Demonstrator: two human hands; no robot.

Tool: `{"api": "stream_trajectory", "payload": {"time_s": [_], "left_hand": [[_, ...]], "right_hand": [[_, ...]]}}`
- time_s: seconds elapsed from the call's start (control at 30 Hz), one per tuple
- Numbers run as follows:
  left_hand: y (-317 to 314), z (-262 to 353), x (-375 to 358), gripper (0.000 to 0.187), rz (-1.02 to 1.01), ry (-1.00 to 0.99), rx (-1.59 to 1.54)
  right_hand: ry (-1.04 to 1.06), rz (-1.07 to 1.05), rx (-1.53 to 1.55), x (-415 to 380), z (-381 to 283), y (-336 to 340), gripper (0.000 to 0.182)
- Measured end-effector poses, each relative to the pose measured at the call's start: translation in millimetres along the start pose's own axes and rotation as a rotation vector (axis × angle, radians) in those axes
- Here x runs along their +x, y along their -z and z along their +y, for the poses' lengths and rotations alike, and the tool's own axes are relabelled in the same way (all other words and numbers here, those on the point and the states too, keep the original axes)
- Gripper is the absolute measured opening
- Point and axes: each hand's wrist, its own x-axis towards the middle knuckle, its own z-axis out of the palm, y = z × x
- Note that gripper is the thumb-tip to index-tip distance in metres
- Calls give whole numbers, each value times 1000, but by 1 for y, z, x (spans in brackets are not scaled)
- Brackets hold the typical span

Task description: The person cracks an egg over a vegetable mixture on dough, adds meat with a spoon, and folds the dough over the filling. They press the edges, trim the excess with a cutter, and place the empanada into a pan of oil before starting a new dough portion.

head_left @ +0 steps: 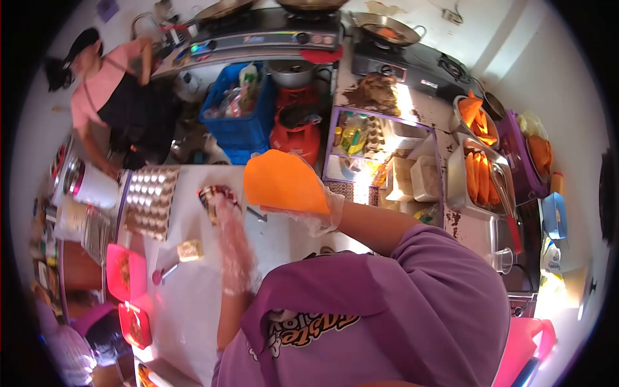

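My right hand (303, 216), in a clear plastic glove, holds up a flat, rounded orange shell (284, 182) that hides most of the fingers. Below it on the white table, my left hand (231, 216), also gloved, reaches down with its fingers on a small crumpled red, white and dark cloth-like item (216, 195). I cannot tell exactly what that item is. Left of this hand lie a small pale yellow block (189, 250) and a purple measuring spoon (158, 277).
An egg tray (151, 201) and pink containers of food (126, 271) stand along the table's left side. A person (109, 97) in a dark apron stands at the far left. More orange shells (480, 177) fill a metal tray at the right, near stoves (271, 40).
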Motion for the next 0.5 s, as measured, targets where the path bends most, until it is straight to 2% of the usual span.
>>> {"api": "stream_trajectory", "payload": {"time_s": [0.03, 0.07, 0.1, 0.17, 0.2, 0.23, 0.27, 0.3, 0.37, 0.47, 0.5], "left_hand": [[-34, -2, 16, 59, -13, 54, 34], [-58, -13, 36, 54, -134, -43, 322], [-86, -24, 57, 54, -163, -47, 327], [-140, -43, 87, 55, -352, 134, -182], [-147, -61, 102, 55, -372, 141, -179], [-148, -86, 120, 53, -648, 282, -577], [-160, -90, 129, 53, -909, 432, -981], [-168, -94, 133, 53, -921, 453, -976], [-207, -69, 122, 46, -516, 585, -911], [-235, -89, 141, 48, -585, 638, -911], [-240, -96, 148, 49, -606, 654, -915]], "right_hand": [[-6, -15, 163, -9, -18, -2, 51], [79, 127, -248, -10, -28, 12, 50], [108, 129, -252, -14, -39, 25, 50], [360, 227, -473, -21, -62, 4, 48], [418, 297, -498, -20, -70, 2, 45], [439, 307, -497, -24, -80, 12, 45], [558, 339, -886, -29, -90, 24, 45], [662, 373, -1277, -33, -98, 36, 44], [660, 483, -1367, -38, -118, 41, 41], [736, 588, -1693, -51, -163, 69, 39], [746, 662, -2075, -62, -188, 75, 45]]}}
